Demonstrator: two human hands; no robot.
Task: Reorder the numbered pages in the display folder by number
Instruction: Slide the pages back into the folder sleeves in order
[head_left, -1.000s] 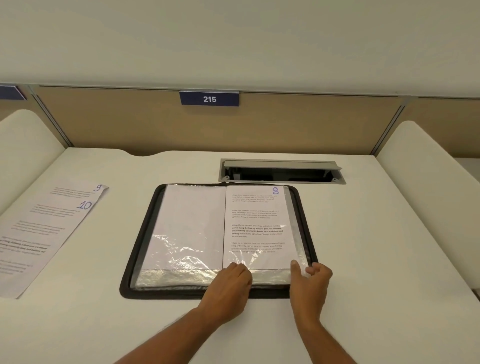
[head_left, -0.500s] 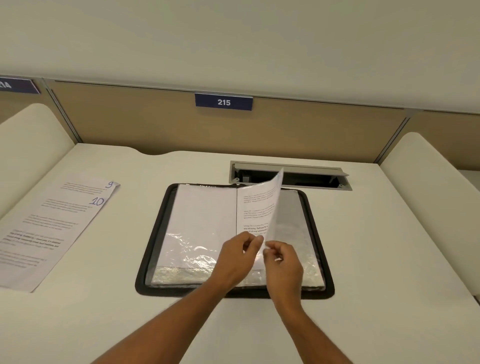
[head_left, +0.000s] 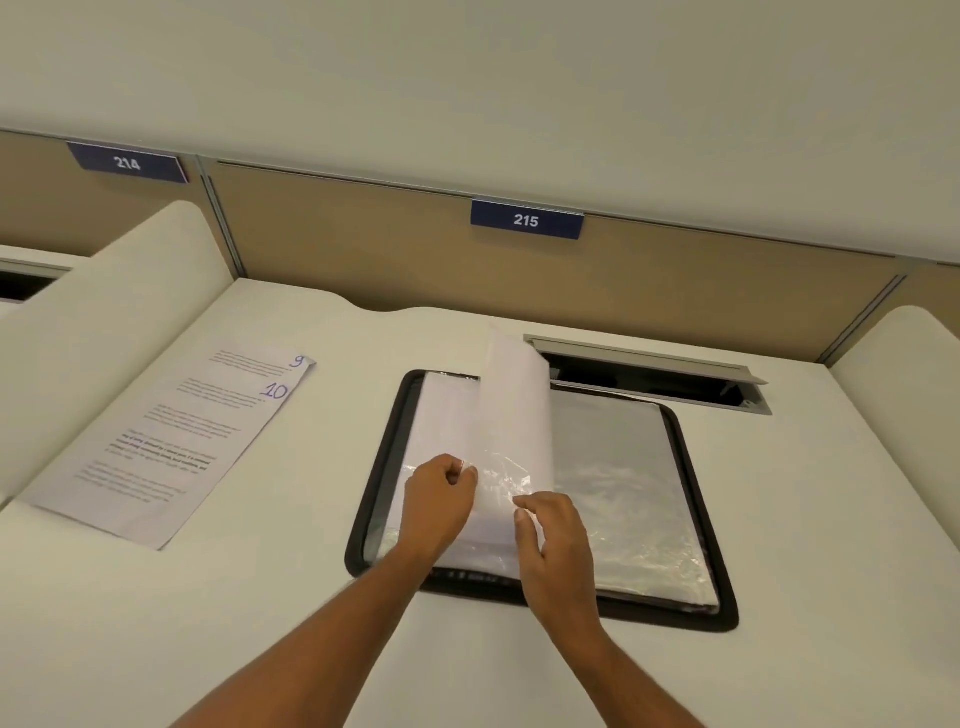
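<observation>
A black-edged display folder (head_left: 691, 525) lies open on the white desk. One plastic sleeve with a white page (head_left: 511, 410) stands almost upright over the spine, its blank back toward me. My left hand (head_left: 439, 499) pinches the sleeve's lower edge with curled fingers. My right hand (head_left: 553, 535) touches the same lower edge from the right, thumb and fingertips on the crinkled plastic. The right half of the folder shows an empty clear sleeve (head_left: 618, 467). Two loose pages marked 9 and 10 (head_left: 176, 441) lie overlapped on the desk at the left.
A recessed cable box (head_left: 649, 371) with its lid open sits just behind the folder. Curved white dividers (head_left: 98, 306) flank the desk on both sides. A tan back panel carries a label reading 215 (head_left: 525, 220).
The sleeve with page 8 has been lifted off the right side and turned up toward the left, so its printed face no longer shows. Both hands moved with its lower edge. The camera shifted left.
</observation>
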